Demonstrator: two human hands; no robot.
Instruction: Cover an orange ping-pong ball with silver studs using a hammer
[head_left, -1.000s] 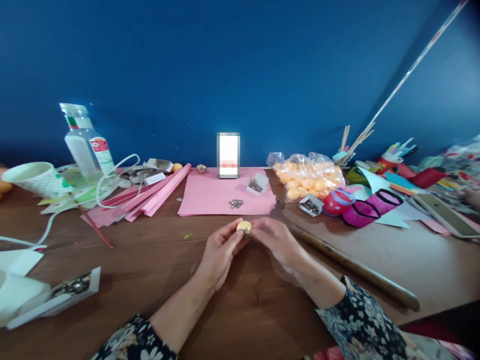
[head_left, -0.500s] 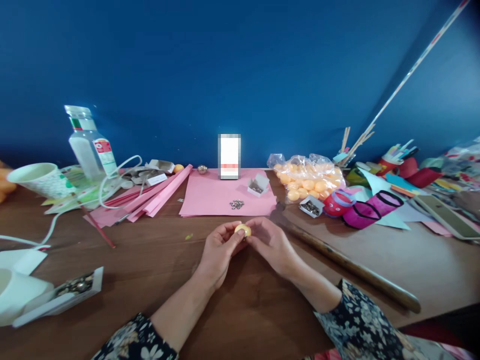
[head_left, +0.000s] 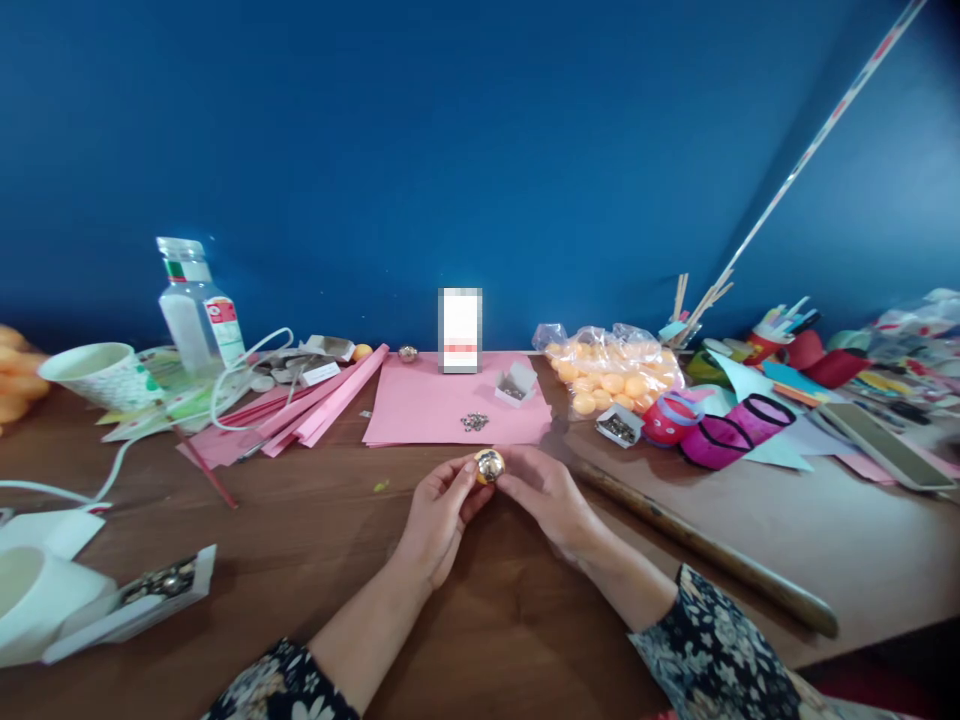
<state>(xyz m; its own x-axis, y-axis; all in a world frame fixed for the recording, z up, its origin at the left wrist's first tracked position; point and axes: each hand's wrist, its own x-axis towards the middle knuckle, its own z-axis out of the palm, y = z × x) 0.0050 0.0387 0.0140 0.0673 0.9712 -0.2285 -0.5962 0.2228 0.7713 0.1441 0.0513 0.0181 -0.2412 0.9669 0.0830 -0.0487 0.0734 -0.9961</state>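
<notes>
Small round orange ball with a shiny metallic patch on its near face: pinched between both hands, just above the brown wooden tabletop, near the front edge of the flat pink paper sheet.

Left hand: fingers curled, thumb and fingertips closed on the ball's left side.

Right hand: fingers bent, tips closed on the ball's right side.

Loose heap of small silver metal studs: on the pink sheet, just beyond the ball.

Small open white cardboard box: on the sheet's right part.

Crinkled clear plastic bag of smooth orange balls: right of the sheet.

Long rounded wooden stick: lying diagonally beside the right forearm.

Clear plastic bottle: upright, far left.

Patterned paper cup: left of the bottle.
</notes>
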